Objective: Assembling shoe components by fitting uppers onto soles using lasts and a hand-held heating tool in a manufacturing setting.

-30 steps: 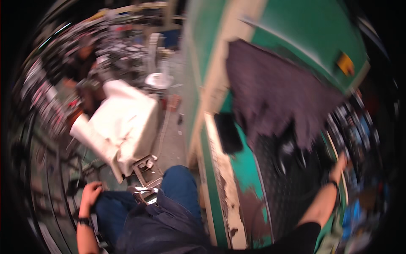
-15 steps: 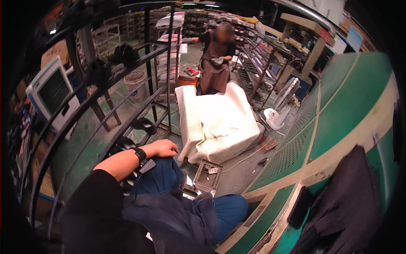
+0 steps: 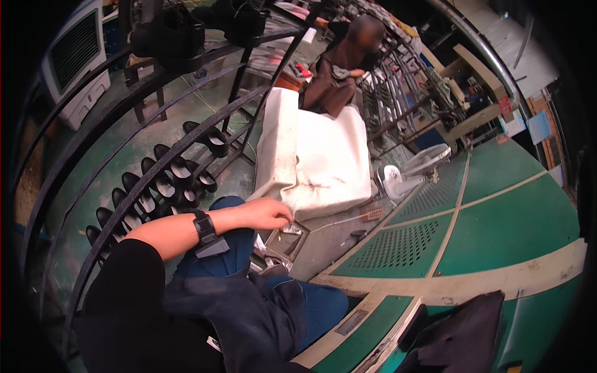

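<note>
My left hand (image 3: 267, 213) is held out over my bent knee, palm down. Its fingers are loosely bent and a little apart, and nothing shows in them. A black watch-like band (image 3: 204, 230) with a grey piece circles that wrist. Just past the fingertips sits a shallow metal frame (image 3: 303, 241) on the floor with small bits inside. Beyond it stands a bulky shape draped in a stained white cover (image 3: 329, 161). My right hand is out of view.
Black shoes (image 3: 166, 180) fill a dark metal rack (image 3: 180, 133) on the left. A green machine housing (image 3: 504, 217) runs along the right, with dark cloth (image 3: 460, 336) on it. A white fan (image 3: 404, 174) stands behind. A person in a brown apron (image 3: 329, 87) sits beyond the cover.
My left hand has moved right and forward from my knee toward the metal frame. The view has shifted, showing more of the shoes on the rack.
</note>
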### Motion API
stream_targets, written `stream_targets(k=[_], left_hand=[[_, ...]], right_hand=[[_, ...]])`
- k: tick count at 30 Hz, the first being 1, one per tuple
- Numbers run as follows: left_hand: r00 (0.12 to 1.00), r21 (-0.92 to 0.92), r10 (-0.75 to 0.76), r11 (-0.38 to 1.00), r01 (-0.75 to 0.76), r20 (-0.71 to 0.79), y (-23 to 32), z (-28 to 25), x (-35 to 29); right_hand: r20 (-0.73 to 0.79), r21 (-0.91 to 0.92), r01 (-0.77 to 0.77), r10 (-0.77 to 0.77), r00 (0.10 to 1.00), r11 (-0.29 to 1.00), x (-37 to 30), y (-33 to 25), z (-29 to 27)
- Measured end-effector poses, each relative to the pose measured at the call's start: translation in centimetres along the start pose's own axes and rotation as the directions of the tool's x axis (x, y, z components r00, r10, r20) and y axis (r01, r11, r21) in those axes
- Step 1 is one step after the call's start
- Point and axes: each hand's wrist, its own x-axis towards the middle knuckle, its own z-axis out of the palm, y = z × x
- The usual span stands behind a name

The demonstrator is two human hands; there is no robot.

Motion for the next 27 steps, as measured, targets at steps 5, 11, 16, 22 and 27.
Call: stream_targets(k=[5,11,16,22,27], left_hand=[[0.857,-0.034,0.403,0.909,-0.414,0.323,15.7,7.1,3.4],[0.43,-0.612,0.859,0.503,-0.61,0.278,25.7,14.9,2.5],[0.613,-0.716,0.639,0.678,-0.165,0.464,25.3,15.9,-2.5],[0.678,-0.679,-0.045,-0.081,0.729,0.733,8.2,14.9,-5.3],[0.706,-0.756,-0.284,-0.133,0.641,0.648,4.1,12.1,-9.1]], right_hand=[[0.119,0.486,-0.528,0.545,0.83,0.697,15.0,-40.2,-0.6],[0.381,0.815,-0.559,0.866,0.324,-0.15,32.1,-58.8,-6.7],[0.383,0.922,-0.338,0.299,0.874,-0.191,28.8,-58.3,1.0],[0.882,0.101,-0.658,-0.239,0.406,-0.746,17.4,-74.0,18.5],[0.88,-0.233,-0.698,-0.452,0.145,-0.677,12.7,-82.4,22.4]])
